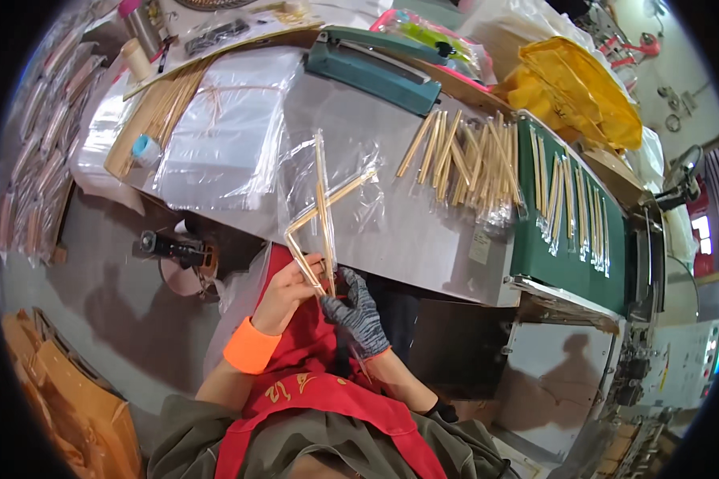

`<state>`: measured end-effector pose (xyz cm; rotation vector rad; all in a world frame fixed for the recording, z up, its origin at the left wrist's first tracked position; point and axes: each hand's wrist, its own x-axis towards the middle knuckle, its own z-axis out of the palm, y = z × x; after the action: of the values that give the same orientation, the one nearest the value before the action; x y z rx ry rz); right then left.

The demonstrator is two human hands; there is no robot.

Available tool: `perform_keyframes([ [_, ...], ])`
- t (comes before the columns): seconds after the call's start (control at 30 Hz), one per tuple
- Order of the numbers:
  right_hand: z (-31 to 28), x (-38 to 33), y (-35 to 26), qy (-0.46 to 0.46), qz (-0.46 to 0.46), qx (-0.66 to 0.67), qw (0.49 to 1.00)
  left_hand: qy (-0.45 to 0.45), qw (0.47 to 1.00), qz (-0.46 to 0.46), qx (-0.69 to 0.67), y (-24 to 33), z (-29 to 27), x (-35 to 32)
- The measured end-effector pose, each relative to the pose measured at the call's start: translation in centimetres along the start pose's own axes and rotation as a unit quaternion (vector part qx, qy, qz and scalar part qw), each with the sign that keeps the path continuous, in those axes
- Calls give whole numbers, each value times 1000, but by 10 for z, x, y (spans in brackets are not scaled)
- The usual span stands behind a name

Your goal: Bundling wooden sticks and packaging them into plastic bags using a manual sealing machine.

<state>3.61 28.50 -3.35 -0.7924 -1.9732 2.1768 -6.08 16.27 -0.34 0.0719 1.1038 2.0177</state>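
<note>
Bagging chopsticks just below the steel table (pixel 423 239).
Your left hand (pixel 289 291) and gloved right hand (pixel 353 310) both gripped bagged chopsticks (pixel 321 215); sorting them needed steady fingers.

Glossy plastic sleeves (pixel 299 172), matt wooden chopsticks (pixel 322 199)

both hands (pixel 321 291) raised together, fingers pinched

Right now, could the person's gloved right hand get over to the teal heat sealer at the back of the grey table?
Probably not freely: the right hand is gripping bagged wooden chopsticks together with the left hand. The teal heat sealer lies across the grey table, though nothing tall blocks the path.
</note>
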Motion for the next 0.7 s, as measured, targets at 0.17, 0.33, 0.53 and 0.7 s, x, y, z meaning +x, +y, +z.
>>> perform_keyframes([
  [0.17, -6, 7, -17, -34, 107, 105, 988, 102, 994, -11, 41, 5, -12, 16],
  [0.33, -6, 3, -12, 11, 72, 105, 992, 87, 993, 17, 84, 19, -22, 27],
  [0.53, -13, 61, -50, -78, 193, 287, 935, -71, 973, -146, 163, 9, -1, -10],
  [0.7, -9, 117, -43, 75, -217, -221, 948, -30, 975, -139, 172, 12, 6, -38],
])
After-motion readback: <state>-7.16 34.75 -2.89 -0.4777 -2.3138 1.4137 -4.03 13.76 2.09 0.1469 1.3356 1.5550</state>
